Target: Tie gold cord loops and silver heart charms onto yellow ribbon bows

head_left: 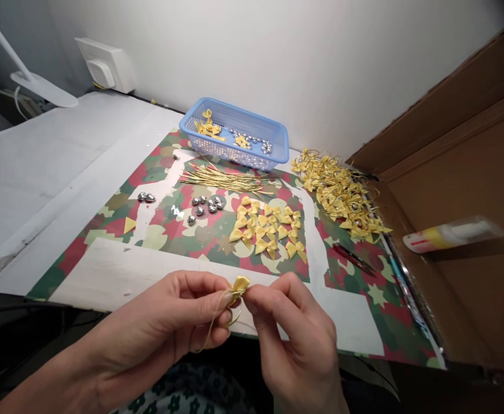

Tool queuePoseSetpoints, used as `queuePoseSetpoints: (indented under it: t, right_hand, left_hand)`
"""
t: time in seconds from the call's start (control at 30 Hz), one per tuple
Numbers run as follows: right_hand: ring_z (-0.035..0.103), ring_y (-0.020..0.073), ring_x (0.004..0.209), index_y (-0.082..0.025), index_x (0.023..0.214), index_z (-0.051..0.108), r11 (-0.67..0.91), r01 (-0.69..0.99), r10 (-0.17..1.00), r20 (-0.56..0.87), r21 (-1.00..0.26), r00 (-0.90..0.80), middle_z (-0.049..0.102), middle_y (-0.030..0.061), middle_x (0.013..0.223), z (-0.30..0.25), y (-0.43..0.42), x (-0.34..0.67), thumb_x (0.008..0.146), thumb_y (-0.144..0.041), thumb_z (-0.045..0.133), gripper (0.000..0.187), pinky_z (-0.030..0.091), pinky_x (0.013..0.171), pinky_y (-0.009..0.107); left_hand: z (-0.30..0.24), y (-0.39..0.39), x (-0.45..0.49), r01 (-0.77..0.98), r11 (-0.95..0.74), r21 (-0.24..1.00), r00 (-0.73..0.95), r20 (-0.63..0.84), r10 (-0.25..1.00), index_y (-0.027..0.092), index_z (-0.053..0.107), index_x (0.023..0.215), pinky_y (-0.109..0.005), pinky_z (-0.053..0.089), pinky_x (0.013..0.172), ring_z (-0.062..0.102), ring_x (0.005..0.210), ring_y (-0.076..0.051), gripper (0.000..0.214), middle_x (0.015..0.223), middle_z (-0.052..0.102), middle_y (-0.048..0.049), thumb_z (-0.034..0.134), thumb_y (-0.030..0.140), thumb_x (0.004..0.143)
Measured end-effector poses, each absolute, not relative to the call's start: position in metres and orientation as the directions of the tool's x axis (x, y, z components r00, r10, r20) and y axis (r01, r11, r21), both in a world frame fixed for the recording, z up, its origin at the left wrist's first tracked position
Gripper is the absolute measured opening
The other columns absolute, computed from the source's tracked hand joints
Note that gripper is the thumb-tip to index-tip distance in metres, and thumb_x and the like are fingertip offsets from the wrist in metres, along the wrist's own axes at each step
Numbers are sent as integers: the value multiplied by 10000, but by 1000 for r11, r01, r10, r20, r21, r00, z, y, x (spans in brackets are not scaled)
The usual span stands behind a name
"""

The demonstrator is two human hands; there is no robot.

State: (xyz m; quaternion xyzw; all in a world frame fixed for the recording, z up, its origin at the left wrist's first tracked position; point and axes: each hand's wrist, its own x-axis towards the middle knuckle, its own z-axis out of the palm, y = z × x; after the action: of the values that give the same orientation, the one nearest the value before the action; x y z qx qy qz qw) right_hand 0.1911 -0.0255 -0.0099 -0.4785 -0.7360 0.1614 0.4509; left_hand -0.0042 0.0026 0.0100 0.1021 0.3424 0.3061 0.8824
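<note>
Between the thumb and forefinger of my left hand (191, 313) is a small yellow ribbon bow (241, 283). A thin gold cord (212, 328) loops below the bow and hangs down past my left fingers. My right hand (297, 333) is closed in a pinch at the bow's right side, where the cord meets it; the fingertips cover what exactly is pinched. Just beyond my hands, several yellow bows (267, 230) lie in rows on the camouflage-patterned sheet. Left of these sit several shiny silver bells (199, 211), and behind them a bundle of gold cords (224, 179).
A blue plastic basket (235, 109) with bows and silver bells stands against the wall. A heap of cord-strung bows (338, 190) lies at the right, near red-handled snips (353, 259). A cardboard wall (459, 230) bounds the right side, with a glue bottle (450, 234) attached. A white lamp base (45, 89) stands far left.
</note>
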Motion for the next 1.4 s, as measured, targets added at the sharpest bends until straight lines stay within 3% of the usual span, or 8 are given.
queuePoseSetpoints:
  t: [0.27,0.8,1.07,1.4]
  right_hand:
    - [484,132,688,-229,1052,699,485,563,854,500,-670,-141,479,-10,799,-7,-26,190,989,1,556,277,392,623,277]
    - [565,139,696,-204,1083,747,536,613,835,471,-581,-284,550,13,807,7,-16,204,953,43,551,341,463,601,248]
    - [547,126,689,-211,1045,748,518,563,849,468,-644,-246,536,2,806,4,-16,200,974,17,575,294,454,608,241]
    - [541,127,677,-185,989,737,526,597,842,468,-606,-268,522,2,770,9,-14,201,960,30,541,292,433,577,229]
  left_hand:
    - [10,0,-5,-448,775,446,543,-553,632,85,847,849,-143,597,682,631,689,-79,148,780,705,-36,933,204,870]
    - [7,3,-6,-473,806,356,594,-547,590,46,844,876,-139,614,681,632,678,-66,119,772,698,-36,922,135,871]
    - [9,2,-6,-469,801,371,610,-519,598,61,832,846,-136,604,678,629,679,-60,120,773,697,-26,916,139,882]
    - [5,-1,-5,-451,781,432,587,-516,624,102,838,834,-129,578,694,651,693,-66,135,768,723,-20,914,196,895]
